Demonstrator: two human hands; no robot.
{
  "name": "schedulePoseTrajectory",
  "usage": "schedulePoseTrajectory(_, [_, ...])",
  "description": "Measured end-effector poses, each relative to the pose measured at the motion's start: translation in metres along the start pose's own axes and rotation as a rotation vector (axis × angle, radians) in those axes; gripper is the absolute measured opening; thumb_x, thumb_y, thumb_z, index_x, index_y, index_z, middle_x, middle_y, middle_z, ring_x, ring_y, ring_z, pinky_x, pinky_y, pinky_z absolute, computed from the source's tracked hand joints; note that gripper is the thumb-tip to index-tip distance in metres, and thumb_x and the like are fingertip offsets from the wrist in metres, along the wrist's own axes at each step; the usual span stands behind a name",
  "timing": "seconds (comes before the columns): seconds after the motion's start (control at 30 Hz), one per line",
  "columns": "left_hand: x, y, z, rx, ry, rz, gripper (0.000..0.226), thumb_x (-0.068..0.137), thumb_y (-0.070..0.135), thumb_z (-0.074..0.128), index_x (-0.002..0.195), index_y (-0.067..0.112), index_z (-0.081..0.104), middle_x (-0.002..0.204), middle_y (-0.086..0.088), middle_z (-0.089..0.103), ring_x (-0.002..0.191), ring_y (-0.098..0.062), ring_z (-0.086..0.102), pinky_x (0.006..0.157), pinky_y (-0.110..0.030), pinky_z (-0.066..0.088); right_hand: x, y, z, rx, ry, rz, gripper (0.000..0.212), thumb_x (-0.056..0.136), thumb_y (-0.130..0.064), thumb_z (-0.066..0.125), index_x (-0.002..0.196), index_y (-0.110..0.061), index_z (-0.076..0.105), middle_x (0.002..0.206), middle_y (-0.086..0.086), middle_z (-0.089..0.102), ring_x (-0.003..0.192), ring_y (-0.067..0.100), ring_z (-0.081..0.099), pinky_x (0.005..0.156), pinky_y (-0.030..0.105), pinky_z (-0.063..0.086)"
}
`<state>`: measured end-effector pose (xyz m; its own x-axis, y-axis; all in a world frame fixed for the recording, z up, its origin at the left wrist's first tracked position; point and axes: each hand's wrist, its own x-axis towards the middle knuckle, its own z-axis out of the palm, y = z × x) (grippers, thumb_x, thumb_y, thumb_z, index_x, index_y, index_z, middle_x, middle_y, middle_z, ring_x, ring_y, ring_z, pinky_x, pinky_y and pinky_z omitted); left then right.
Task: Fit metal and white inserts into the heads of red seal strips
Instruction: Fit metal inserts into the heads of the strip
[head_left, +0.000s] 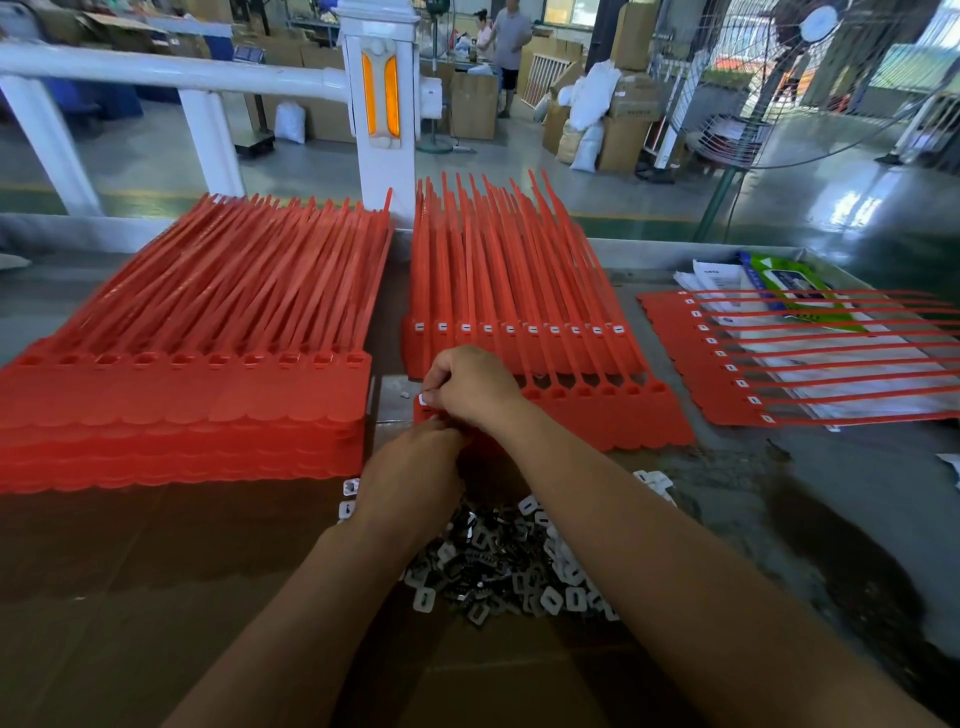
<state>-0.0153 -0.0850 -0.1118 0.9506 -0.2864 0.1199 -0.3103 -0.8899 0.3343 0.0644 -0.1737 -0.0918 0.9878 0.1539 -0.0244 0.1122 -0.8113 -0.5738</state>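
A sheet of red seal strips (631, 415) lies in front of me on the middle stack, its heads toward me. My right hand (470, 387) pinches a white insert (423, 399) at the sheet's leftmost head. The heads to the right of that hand show open holes. My left hand (415, 467) sits just below, its back to the camera and its fingers curled at the sheet's near edge. What those fingers hold is hidden. A loose pile of metal and white inserts (519, 564) lies on the cardboard under my forearms.
A thick stack of red strips with open heads (182, 400) fills the left. Behind the worked sheet, a stack (519, 291) shows white inserts in its heads. Another fitted sheet (727, 364) lies at the right over papers and a green packet (795, 283). A white railing post (382, 114) stands behind.
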Motion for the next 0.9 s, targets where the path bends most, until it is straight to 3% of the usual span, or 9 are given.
schedulePoseTrajectory(0.1, [-0.001,0.0,0.0,-0.005,0.006,0.004,0.045,0.085,0.007,0.044,0.126,0.023,0.054,0.127,0.002,0.053,0.109,-0.019,0.053,0.083,-0.03,0.044,0.0,-0.001,-0.002,-0.004,-0.019,-0.006,0.018,0.08,-0.018,0.069,0.068,-0.026,0.058,0.099,0.0,0.068,0.095,0.018,0.061,0.079,0.029,0.045])
schedulePoseTrajectory(0.23, [-0.001,0.0,-0.001,-0.024,0.007,0.005,0.044,0.085,0.006,0.044,0.124,0.021,0.056,0.126,0.0,0.055,0.109,-0.02,0.054,0.085,-0.034,0.047,-0.001,0.0,-0.005,0.047,-0.039,0.001,0.01,0.079,-0.015,0.07,0.074,-0.021,0.064,0.097,0.001,0.069,0.093,0.017,0.063,0.077,0.025,0.045])
schedulePoseTrajectory(0.37, [0.0,0.0,0.0,-0.021,0.009,0.0,0.042,0.084,0.007,0.045,0.122,0.02,0.057,0.126,0.0,0.055,0.108,-0.02,0.054,0.084,-0.034,0.046,0.002,-0.002,-0.006,0.008,-0.07,0.009,0.02,0.079,-0.016,0.07,0.065,-0.024,0.059,0.097,0.002,0.069,0.094,0.018,0.063,0.081,0.027,0.047])
schedulePoseTrajectory(0.47, [0.0,0.0,0.001,-0.014,0.016,-0.009,0.041,0.084,0.007,0.045,0.121,0.02,0.058,0.125,0.0,0.055,0.108,-0.02,0.054,0.083,-0.033,0.046,0.006,-0.005,-0.007,-0.006,-0.1,0.038,0.002,0.079,-0.016,0.07,0.081,-0.016,0.069,0.098,0.004,0.07,0.094,0.019,0.063,0.087,0.032,0.049])
schedulePoseTrajectory(0.57, [0.0,0.0,0.002,-0.019,0.02,-0.01,0.042,0.083,0.008,0.046,0.122,0.02,0.058,0.126,0.001,0.055,0.11,-0.02,0.053,0.084,-0.034,0.045,0.009,-0.006,-0.008,-0.034,-0.096,0.047,0.013,0.079,-0.015,0.07,0.091,-0.01,0.071,0.099,0.007,0.069,0.096,0.021,0.063,0.086,0.031,0.049])
schedulePoseTrajectory(0.73, [0.0,-0.001,0.003,-0.016,0.012,-0.01,0.045,0.084,0.007,0.046,0.125,0.021,0.056,0.129,0.0,0.054,0.115,-0.021,0.051,0.089,-0.036,0.045,0.02,-0.01,-0.004,-0.129,-0.134,0.096,0.039,0.079,-0.021,0.071,0.114,-0.007,0.062,0.116,0.01,0.063,0.109,0.025,0.057,0.095,0.038,0.046])
schedulePoseTrajectory(0.9, [0.0,-0.001,0.003,-0.015,0.01,-0.016,0.046,0.084,0.005,0.044,0.125,0.02,0.056,0.132,-0.001,0.052,0.118,-0.022,0.049,0.093,-0.037,0.044,0.03,-0.012,-0.004,-0.185,-0.17,0.125,0.047,0.075,-0.027,0.074,0.116,-0.006,0.061,0.116,0.01,0.061,0.107,0.027,0.057,0.087,0.03,0.047])
